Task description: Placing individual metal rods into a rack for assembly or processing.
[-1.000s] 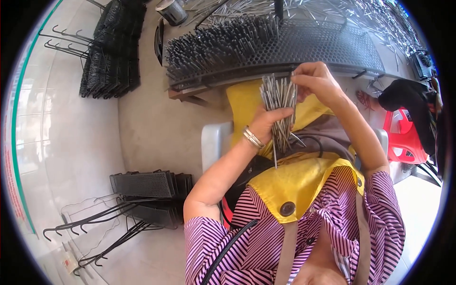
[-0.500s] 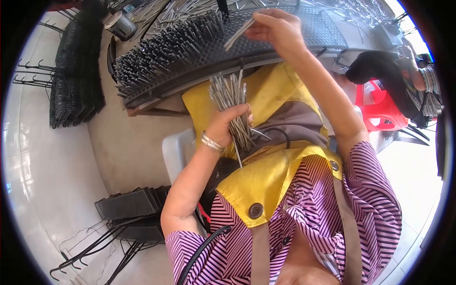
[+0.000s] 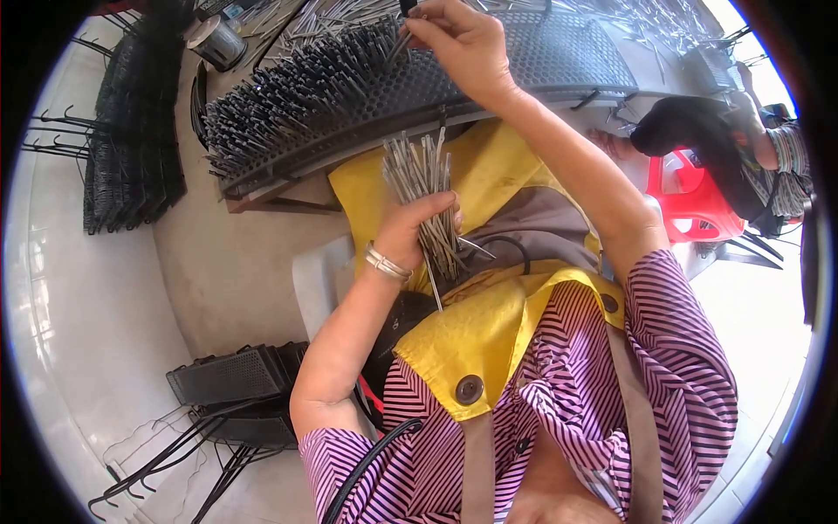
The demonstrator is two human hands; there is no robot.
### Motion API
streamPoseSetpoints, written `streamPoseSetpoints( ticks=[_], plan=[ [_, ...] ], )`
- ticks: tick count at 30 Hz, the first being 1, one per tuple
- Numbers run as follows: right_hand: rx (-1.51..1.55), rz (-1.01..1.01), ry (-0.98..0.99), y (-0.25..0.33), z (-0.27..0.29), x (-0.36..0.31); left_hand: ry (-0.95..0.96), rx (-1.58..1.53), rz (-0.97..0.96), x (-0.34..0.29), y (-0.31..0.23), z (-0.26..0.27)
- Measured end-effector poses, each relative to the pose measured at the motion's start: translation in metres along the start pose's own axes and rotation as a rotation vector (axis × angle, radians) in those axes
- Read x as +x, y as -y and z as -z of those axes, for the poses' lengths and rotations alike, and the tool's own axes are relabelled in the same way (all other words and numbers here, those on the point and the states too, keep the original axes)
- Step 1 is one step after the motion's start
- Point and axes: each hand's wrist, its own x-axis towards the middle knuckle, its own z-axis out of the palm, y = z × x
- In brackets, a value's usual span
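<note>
**Rod Loading at the Perforated Rack: One Rod Going In, Bundle Waiting**

Far to the left of both hands, stacks of black wire hangers [image 3: 131, 148] are leaning against the floor edge, and a grey tape roll [image 3: 216, 41] is sitting above them. Below the left hand, black mesh trays [image 3: 231, 384] are lying on the floor.

The left hand [image 3: 410, 231] is clamping a bundle of thin metal rods [image 3: 428, 192], fingers wrapped around its lower half; the rods are fanning upward over the yellow apron [image 3: 471, 323], with a few ends poking out beneath the fist. A bracelet is sitting on that wrist.

Above and to the right, the right hand [image 3: 463, 44] is pinching a single rod [image 3: 400, 39] between thumb and fingertips, its tip meeting the perforated black rack [image 3: 541, 61]. To the left of this hand the rack is bristling with rods already standing in it [image 3: 297, 96]; under and right of it the holes are showing bare.

Judgement: the step in hand appears to be seating one rod in a hole. The next move would call for a fresh rod drawn from the bundle and an adjacent free hole.

Whether the rod tip is in a hole cannot be told. The rack's far end is cut off by the rim. At far right, another person [image 3: 733, 148] is bending over beside a red stool [image 3: 685, 196]; their hands are hidden.
</note>
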Motion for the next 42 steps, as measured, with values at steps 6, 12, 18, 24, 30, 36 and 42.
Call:
streamPoseSetpoints(
  ticks=[6,12,18,24,30,36,42],
  plan=[
    [-0.098,-0.033,0.131,0.004,-0.005,-0.007,-0.038,0.026,0.001,0.001,0.002,0.002],
    [-0.283,0.194,0.218,0.006,-0.013,0.007,-0.007,0.019,0.007,0.002,0.003,0.004],
    [-0.642,0.184,0.452,0.014,-0.032,0.025,0.016,0.044,0.042,0.001,0.000,-0.001],
    [-0.838,0.159,0.624,0.018,-0.038,0.036,0.015,0.048,-0.004,0.003,-0.001,0.000],
    [-0.727,0.160,0.582,0.016,-0.040,0.047,-0.003,0.016,-0.018,0.003,0.000,-0.003],
    [-0.687,0.118,0.737,0.014,-0.028,0.025,0.040,0.046,-0.062,0.004,0.001,-0.002],
    [-0.483,-0.063,0.544,0.044,0.018,-0.016,0.021,0.098,-0.081,0.004,0.001,0.003]
  ],
)
